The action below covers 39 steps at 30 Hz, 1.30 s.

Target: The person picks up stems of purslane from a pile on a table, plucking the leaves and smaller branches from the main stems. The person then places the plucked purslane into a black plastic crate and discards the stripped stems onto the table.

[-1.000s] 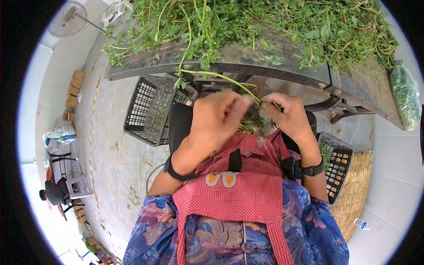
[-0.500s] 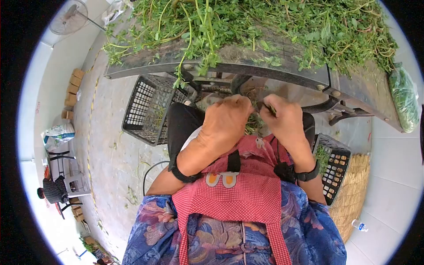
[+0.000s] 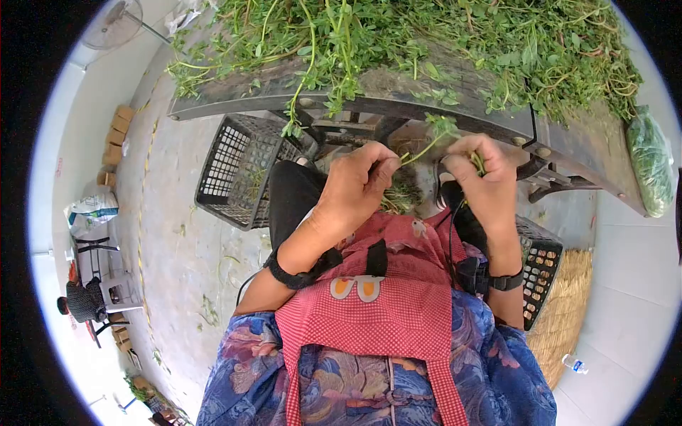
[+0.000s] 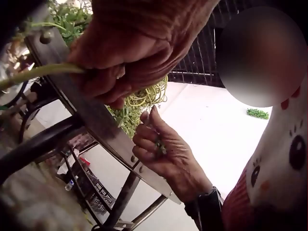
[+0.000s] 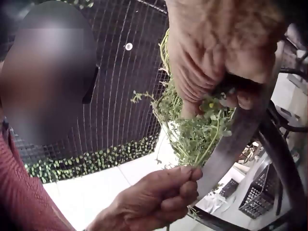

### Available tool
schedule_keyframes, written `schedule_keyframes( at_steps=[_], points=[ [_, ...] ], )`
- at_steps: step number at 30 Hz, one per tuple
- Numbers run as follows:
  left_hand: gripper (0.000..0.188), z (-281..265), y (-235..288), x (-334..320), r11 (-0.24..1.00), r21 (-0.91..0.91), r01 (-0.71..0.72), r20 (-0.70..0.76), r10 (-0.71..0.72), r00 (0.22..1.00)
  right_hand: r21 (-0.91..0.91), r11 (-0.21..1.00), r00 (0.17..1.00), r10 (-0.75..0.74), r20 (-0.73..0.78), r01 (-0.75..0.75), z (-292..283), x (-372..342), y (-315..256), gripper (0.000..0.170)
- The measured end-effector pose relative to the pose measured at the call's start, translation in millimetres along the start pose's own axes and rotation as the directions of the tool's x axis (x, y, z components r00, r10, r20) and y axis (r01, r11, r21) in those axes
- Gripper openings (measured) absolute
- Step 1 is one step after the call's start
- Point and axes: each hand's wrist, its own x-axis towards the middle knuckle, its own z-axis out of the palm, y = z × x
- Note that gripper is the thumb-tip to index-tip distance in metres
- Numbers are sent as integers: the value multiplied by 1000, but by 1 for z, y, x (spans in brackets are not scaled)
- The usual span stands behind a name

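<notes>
the stem (image 3: pixel 425 150) is in front of the person, over the lap and just below the edge of the table (image 3: pixel 490 122). its long way goes on a slant. the bare end is at the left hand (image 3: pixel 355 188), and the leafy end points up and away, to the right, toward the table. the leafy end is near the right hand (image 3: pixel 489 181), but i cannot tell if they touch.

the stem is thin, smooth and light green, with a little bend. small green leaves sit in a tuft at the far end, and they look a bit blurry.

the left hand pinches the bare end with its thumb and pointer finger, and its other fingers are bent in. the right hand has its fingers curled round a little bunch of greens (image 3: pixel 477 164). bits of green poke out between its thumb and fingers. i cannot tell how many bits there are.

a big messy pile of greens (image 3: pixel 398 42) lies on the table, and some long stems hang over the edge. a black basket (image 3: pixel 231 167) is on the floor by the left knee, and another dark basket (image 3: pixel 541 273) is on the right side. a clear bag of greens (image 3: pixel 650 162) is at the right end of the table. the person wears a red apron (image 3: pixel 369 323) with tiny white dots.
</notes>
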Motion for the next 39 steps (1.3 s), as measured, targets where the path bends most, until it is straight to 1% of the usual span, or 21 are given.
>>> schedule_keyframes(
  at_steps=[1,2,3,6,9,16,19,21,22,24,25,26,27,28,29,30,31,35,36,37,39],
  points=[
    [13,0,1,0,1000,1,1,2,-1,1000,-159,982,994,-108,-8,105,6,-2,-5,14],
    [11,-1,3,0,1000,-5,30,12,-30,999,-209,946,967,-253,1,248,11,1,2,25],
    [11,-1,4,0,998,-12,57,21,-57,998,-211,946,968,-253,-1,247,15,0,4,25],
    [11,3,0,0,1000,-1,-17,-9,17,1000,-488,806,941,-312,133,336,19,3,5,19],
    [11,0,-1,2,997,29,-66,-55,67,996,-535,763,932,-307,195,363,18,3,5,15],
    [9,-8,0,6,987,104,-122,-113,134,984,-492,796,934,-264,242,353,20,-1,9,11],
    [9,-11,1,6,989,125,-74,-103,87,991,-484,815,943,-220,251,319,21,-1,10,11],
    [10,-9,-5,6,965,140,-220,-110,236,965,-497,812,950,-229,211,306,22,0,10,9],
    [10,-7,-5,4,965,140,-223,-115,239,964,-498,809,949,-233,213,311,24,0,11,9],
    [10,-4,-3,0,924,317,-213,-61,245,968,-403,909,976,-173,-131,107,27,2,10,7],
    [10,-4,-1,0,924,317,-214,-70,248,966,-406,907,975,-181,-126,116,25,5,9,7],
    [11,-5,2,-1,925,292,-245,-86,280,956,-187,982,988,-25,-154,-4,23,6,5,6],
    [11,-6,6,-3,923,268,-275,-103,311,945,41,991,980,134,-144,-129,22,8,0,6],
    [11,-10,8,-3,923,268,-277,-110,315,943,-91,991,984,88,-153,-103,23,9,-9,7],
    [11,-16,10,-5,918,269,-291,-107,329,938,-95,991,986,79,-149,-94,25,12,-13,7],
    [11,-20,12,-6,913,272,-305,-102,342,934,-293,953,981,-123,-150,75,29,14,-16,7],
    [11,-22,14,-8,912,274,-306,-108,345,932,-478,848,942,-317,-112,229,33,16,-19,8],
    [9,-26,23,-18,899,342,-273,-111,327,939,-499,842,939,-314,-143,206,44,18,-22,7],
    [8,-27,25,-19,903,334,-272,-117,326,938,-349,933,981,-144,-128,91,39,19,-23,7],
    [8,-32,22,-17,903,337,-268,-128,326,937,-349,932,981,-152,-118,102,33,22,-24,7],
    [7,-42,13,-11,889,352,-294,-208,381,901,-244,969,975,10,220,45,19,27,-29,9]
  ],
)
